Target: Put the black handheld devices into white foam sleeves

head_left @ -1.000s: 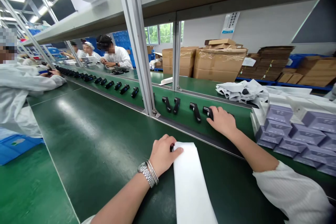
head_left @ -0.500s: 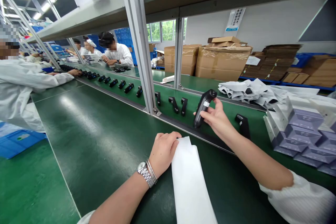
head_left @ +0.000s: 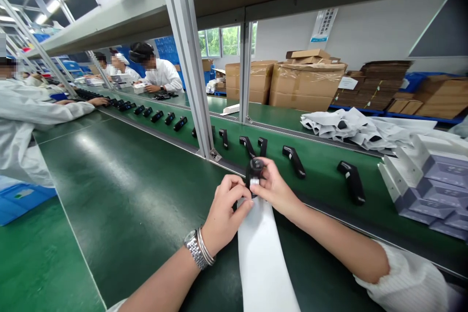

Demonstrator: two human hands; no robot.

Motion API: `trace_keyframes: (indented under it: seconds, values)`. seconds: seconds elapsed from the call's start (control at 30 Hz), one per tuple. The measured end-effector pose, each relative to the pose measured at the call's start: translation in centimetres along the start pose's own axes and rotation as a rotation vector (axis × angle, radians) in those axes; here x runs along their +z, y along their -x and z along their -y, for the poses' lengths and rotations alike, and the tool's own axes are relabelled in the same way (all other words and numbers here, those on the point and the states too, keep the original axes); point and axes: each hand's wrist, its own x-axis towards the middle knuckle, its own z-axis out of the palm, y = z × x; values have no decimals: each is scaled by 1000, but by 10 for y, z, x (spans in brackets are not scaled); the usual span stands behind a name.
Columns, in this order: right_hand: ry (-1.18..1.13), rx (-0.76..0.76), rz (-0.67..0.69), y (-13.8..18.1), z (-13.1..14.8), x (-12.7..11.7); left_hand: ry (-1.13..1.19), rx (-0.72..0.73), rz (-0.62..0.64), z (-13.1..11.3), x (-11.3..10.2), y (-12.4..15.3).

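a black pistol-shaped barcode scanner [head_left: 255, 173] is held upright between both hands, its head pointing up and a small white label showing on its body, just above the upper end of a long white foam strip [head_left: 261, 258]. the scanner is pinched from the right by the right grip [head_left: 275, 187], its fingers pressed together around the head, and from the left by the left grip [head_left: 225, 215], its fingers curled in against the lower body. a silver link wristwatch [head_left: 193, 249] and a thin metal bangle are worn on the left wrist. the strip is laid flat along a green bench belt [head_left: 120, 190], its far end beside a raised green bench shelf [head_left: 321, 180], on which more black scanners are set out in a row, the nearest [head_left: 293, 161] lying just beyond the right grip. stacked lavender-and-white boxes [head_left: 431, 190] are placed at the right, with crumpled white foam sleeves [head_left: 351, 129] behind them. farther along the bench, a co-worker's hand [head_left: 98, 101] is seen reaching from a white sleeve toward the scanner row, and another white-coated person [head_left: 163, 75] is seated beyond. taped cardboard cartons [head_left: 307, 80] are stacked in the background.
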Motion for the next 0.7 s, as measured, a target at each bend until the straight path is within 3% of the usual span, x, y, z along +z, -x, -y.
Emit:
trace_keyframes:
  seconds: [0.13, 0.23, 0.3, 0.37, 0.43, 0.5, 0.57, 0.63, 0.7]
  values:
    - [165, 44, 169, 14, 4, 14, 104, -28, -156, -1, -3, -1]
    - [37, 221, 355, 21, 10, 23, 135, -119, -238, 3, -5, -4]
    - [-101, 310, 349, 19, 17, 23, 136, -165, -234, 6, -6, -6]
    - [-145, 295, 153, 11, 26, 11, 74, -185, -194, 10, -7, -7]
    - [8, 197, -149, -2, 36, -16, -43, -213, -120, 14, -9, -8]
    - [384, 67, -435, -16, 43, -56, -161, -271, -26, 18, -10, -7]
    - [922, -34, -652, -27, 47, -100, -237, -323, 57, 21, -10, -6]
    - [1131, -24, -720, -31, 46, -136, -260, -329, 117, 22, -10, -6]
    - [1266, -3, -731, -32, 39, -155, -245, -286, 151, 21, -9, -6]
